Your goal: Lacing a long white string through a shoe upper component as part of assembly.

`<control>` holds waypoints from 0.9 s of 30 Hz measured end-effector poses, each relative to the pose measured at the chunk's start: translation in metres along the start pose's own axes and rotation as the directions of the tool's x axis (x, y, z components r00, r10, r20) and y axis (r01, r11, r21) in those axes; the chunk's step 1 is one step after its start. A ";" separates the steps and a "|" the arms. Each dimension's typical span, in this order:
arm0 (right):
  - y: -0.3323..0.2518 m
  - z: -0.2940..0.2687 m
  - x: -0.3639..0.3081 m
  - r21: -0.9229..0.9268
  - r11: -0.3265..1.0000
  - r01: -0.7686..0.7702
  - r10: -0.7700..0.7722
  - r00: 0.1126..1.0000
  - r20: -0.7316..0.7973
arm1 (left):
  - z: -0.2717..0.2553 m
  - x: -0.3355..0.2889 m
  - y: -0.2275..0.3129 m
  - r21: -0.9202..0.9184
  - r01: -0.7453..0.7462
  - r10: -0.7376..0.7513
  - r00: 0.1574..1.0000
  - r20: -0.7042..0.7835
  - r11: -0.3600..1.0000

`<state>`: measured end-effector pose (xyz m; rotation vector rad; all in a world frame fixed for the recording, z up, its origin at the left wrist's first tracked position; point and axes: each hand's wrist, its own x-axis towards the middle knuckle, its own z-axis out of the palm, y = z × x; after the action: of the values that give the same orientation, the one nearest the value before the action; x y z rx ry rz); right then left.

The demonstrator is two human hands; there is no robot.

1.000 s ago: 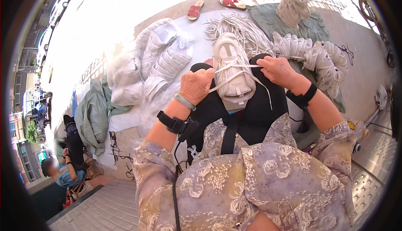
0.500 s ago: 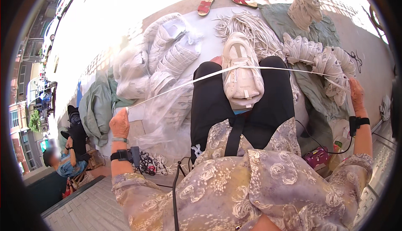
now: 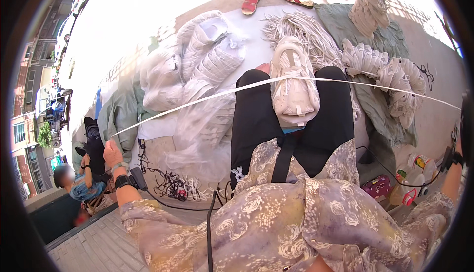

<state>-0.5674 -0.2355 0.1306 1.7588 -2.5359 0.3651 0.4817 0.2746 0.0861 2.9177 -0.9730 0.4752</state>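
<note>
A cream-white sneaker [image 3: 300,99] rests between my black-trousered knees. A long flat white shoelace [image 3: 212,96] runs out from its lacing to both sides, pulled taut. My left hand [image 3: 112,152], out at the left, is closed with the lace's left end pinched in the fingers. The right end stretches to my right hand [image 3: 462,124] at the dark right rim, where the fingers barely show. Beyond the sneaker lies a heap of loose white laces [image 3: 296,27].
Plastic-wrapped pale sneakers [image 3: 212,64] lie left of my knees. Bundled white shoe pieces [image 3: 365,57] sit on green cloth [image 3: 395,35] at right. Red slippers [image 3: 252,3] are at the back. Tangled black cords [image 3: 170,183] and bottles [image 3: 410,185] lie nearby; another person [image 3: 81,188] sits far left.
My hands have moved farther apart, the left outward and nearer me, the right out to the picture's rim. More lace now shows between each hand and the sneaker.
</note>
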 end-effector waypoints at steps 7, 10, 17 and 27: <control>-0.229 0.122 -0.220 0.499 0.522 -0.691 -0.446 0.278 0.851 | 0.031 -0.078 0.253 -0.552 0.764 0.465 0.376 0.802 0.334; -0.312 0.119 -0.279 0.421 0.560 -0.713 -0.574 0.032 0.818 | 0.008 -0.097 0.346 -0.435 0.843 0.698 0.105 0.708 0.315; -0.397 0.162 -0.305 0.768 0.534 -0.353 -0.712 0.303 0.634 | 0.016 -0.105 0.458 -0.532 0.692 0.690 0.067 0.721 0.489; -0.424 0.191 -0.294 0.837 0.361 -0.411 -0.647 0.536 0.543 | 0.032 -0.087 0.493 -0.601 0.729 0.507 0.401 0.763 0.327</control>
<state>-0.0488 -0.1463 -0.0296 3.2836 -2.8136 1.6807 0.1338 -0.0755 -0.0035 1.7130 -0.5105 -1.5067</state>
